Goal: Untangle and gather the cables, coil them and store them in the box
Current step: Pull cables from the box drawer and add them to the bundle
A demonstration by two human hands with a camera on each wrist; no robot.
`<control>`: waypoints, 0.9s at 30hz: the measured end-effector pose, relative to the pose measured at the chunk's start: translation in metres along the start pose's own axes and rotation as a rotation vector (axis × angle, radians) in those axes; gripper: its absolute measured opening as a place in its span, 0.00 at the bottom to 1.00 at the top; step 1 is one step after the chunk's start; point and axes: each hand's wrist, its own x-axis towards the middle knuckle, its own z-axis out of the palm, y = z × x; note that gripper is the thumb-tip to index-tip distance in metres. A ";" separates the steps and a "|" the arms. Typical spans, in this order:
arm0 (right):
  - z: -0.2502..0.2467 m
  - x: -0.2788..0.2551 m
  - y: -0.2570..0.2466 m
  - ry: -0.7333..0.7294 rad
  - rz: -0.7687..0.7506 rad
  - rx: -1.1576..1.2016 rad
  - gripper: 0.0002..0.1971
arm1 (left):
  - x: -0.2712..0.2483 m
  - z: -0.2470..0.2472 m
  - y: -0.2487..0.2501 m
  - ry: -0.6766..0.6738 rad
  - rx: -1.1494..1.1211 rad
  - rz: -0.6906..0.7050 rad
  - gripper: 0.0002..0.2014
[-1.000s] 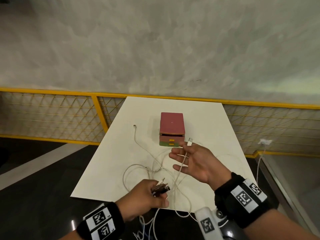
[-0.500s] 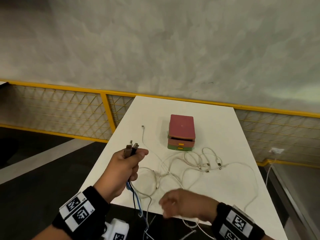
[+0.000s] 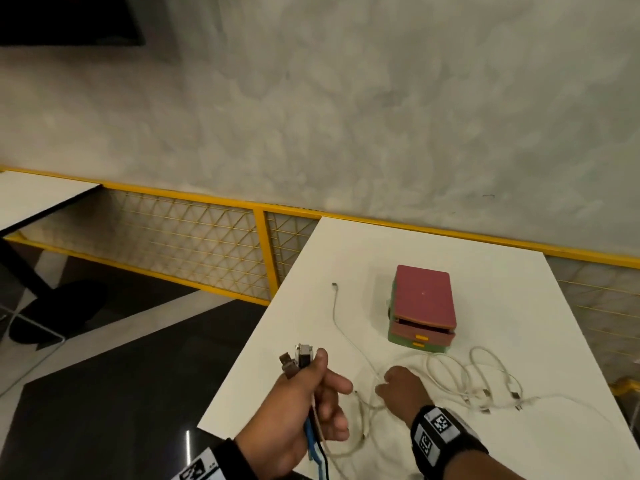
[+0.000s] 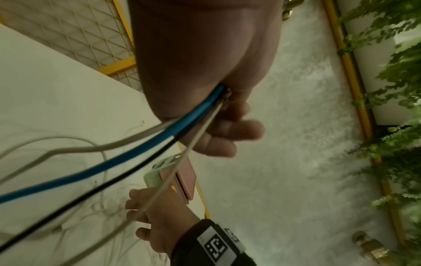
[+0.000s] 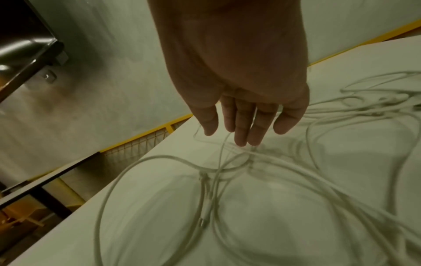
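Note:
My left hand point(image 3: 311, 407) grips a bundle of cables point(image 4: 127, 156), blue, black and white, held up near the table's left front edge; their USB plugs point(image 3: 298, 358) stick out above my fist. My right hand point(image 3: 398, 389) hovers with straight fingers point(image 5: 241, 126) just over the tangle of white cables point(image 3: 460, 382) on the white table point(image 3: 519, 306), holding nothing. One white cable point(image 3: 337, 313) runs off toward the back left. The small box point(image 3: 422, 306), pink top over a green base, stands behind the tangle with its upper drawer slightly open.
A yellow mesh railing point(image 3: 194, 237) runs behind the table in front of a grey wall. Another white table point(image 3: 38, 195) stands at far left, with dark floor point(image 3: 104, 393) between. Leafy plants point(image 4: 396, 126) show in the left wrist view.
My right hand has moved up from the table's front edge onto the cable tangle. My left hand keeps the plug bundle and has shifted little. The head view has swung left.

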 end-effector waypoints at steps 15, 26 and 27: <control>-0.008 -0.022 -0.021 0.036 -0.016 0.361 0.13 | 0.048 -0.001 -0.010 -0.004 -0.086 -0.246 0.26; -0.085 -0.165 0.004 -0.031 -0.228 0.647 0.13 | 0.074 0.066 -0.045 -0.037 -0.248 -0.289 0.31; -0.087 -0.183 0.012 -0.063 -0.244 0.643 0.13 | 0.072 0.071 -0.043 -0.027 -0.292 -0.268 0.28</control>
